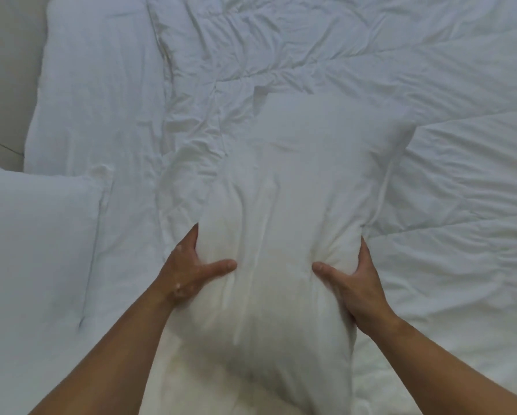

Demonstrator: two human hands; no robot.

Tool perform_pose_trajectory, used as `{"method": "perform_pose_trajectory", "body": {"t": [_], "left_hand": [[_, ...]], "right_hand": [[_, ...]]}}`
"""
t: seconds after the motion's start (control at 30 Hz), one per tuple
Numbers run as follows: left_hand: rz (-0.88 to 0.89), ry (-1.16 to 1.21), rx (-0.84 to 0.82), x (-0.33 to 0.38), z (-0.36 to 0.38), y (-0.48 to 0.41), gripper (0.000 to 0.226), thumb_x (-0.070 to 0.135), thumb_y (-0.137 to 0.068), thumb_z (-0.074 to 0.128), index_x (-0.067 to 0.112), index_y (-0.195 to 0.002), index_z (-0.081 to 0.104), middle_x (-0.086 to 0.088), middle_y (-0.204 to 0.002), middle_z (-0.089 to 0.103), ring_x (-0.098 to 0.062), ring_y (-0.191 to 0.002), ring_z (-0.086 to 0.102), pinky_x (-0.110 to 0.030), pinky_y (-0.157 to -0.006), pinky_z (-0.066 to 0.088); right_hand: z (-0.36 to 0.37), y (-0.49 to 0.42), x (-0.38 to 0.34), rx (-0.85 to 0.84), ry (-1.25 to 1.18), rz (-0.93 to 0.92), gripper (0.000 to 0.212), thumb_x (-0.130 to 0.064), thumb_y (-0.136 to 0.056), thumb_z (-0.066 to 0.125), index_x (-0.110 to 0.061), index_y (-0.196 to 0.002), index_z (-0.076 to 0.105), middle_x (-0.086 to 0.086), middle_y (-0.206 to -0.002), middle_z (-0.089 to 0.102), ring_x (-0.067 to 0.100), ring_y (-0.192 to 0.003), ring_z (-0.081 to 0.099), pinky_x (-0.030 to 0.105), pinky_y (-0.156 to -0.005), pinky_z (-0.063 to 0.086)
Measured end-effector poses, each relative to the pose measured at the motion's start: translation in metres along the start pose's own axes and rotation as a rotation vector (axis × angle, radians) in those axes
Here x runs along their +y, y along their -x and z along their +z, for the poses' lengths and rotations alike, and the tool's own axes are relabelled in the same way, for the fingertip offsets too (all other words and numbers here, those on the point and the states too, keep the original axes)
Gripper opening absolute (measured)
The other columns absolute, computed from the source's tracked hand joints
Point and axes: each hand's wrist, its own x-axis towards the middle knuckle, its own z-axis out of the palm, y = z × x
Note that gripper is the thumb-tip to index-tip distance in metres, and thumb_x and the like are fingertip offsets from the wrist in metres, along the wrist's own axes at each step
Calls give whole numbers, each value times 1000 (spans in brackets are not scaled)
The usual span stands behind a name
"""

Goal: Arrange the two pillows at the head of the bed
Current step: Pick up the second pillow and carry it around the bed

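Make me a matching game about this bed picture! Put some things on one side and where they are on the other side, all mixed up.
Things:
1. held pillow
2. left hand
3. right hand
4. flat pillow

Places:
A. lying at the upper left by the bed's edge
B. gripping the held pillow's right side
C. in the middle, squeezed between both hands
D. gripping the held pillow's left side

Pairs: 1-C, 2-D, 3-B, 4-A
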Motion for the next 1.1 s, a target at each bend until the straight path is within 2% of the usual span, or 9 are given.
{"method": "perform_pose_trajectory", "body": {"t": [0.2,0.37,0.43,0.5,0.6,0.67,0.8,0.93,1.1], "left_hand": [[0,120,110,52,64,86,97,52,-54,91,33,-139,50,16,-129,65,-6,-119,62,-36,-104,49],[-6,208,232,93,99,142,98,52,-54,92,35,-140,49,17,-130,64,-3,-120,60,-35,-106,47],[-10,224,263,105,104,159,96,48,-52,92,34,-138,52,18,-125,66,5,-113,62,-29,-101,49],[11,223,281,115,106,173,89,37,-54,92,30,-135,55,18,-119,68,17,-104,60,-11,-89,49],[66,198,280,123,110,187,81,23,-59,93,30,-132,57,16,-115,69,18,-98,61,1,-75,45],[104,190,267,128,113,194,80,24,-59,93,35,-129,57,19,-115,68,18,-100,60,-3,-77,46],[175,165,197,139,127,202,84,45,-48,91,39,-125,59,22,-112,70,13,-103,61,-25,-87,50],[259,134,91,155,156,208,87,48,-49,89,35,-129,57,18,-117,69,-1,-110,64,-39,-95,53],[389,69,-14,199,200,217,92,56,-47,84,31,-131,56,12,-119,67,-10,-111,64,-37,-96,50]], "right_hand": [[-97,26,-30,-70,108,-79,83,-14,-69,92,-33,-140,52,-13,-122,71,0,-101,71,36,-98,56],[-156,50,-44,-135,147,-153,85,-14,-66,94,-36,-138,54,-18,-118,73,-4,-101,70,29,-91,56],[-172,64,-46,-143,151,-186,88,-17,-66,94,-39,-141,52,-24,-120,70,-9,-104,67,22,-90,52],[-182,79,-45,-139,146,-209,91,-21,-66,94,-40,-143,50,-25,-123,68,-11,-107,65,18,-90,50],[-195,103,-36,-104,109,-218,94,-25,-65,95,-43,-144,47,-25,-125,66,-11,-108,63,18,-91,49],[-203,119,-28,-57,83,-220,93,-25,-65,95,-45,-142,48,-27,-122,67,-11,-107,64,20,-92,50],[-226,155,-13,78,36,-232,86,-21,-66,94,-58,-129,48,-40,-116,64,-15,-104,63,15,-86,48],[-263,189,7,204,-10,-221,90,-22,-66,95,-48,-139,49,-32,-120,67,-11,-106,65,22,-92,51],[-319,227,32,358,-121,-235,98,-20,-62,97,-39,-145,49,-22,-123,71,-1,-110,69,31,-96,54]]}}
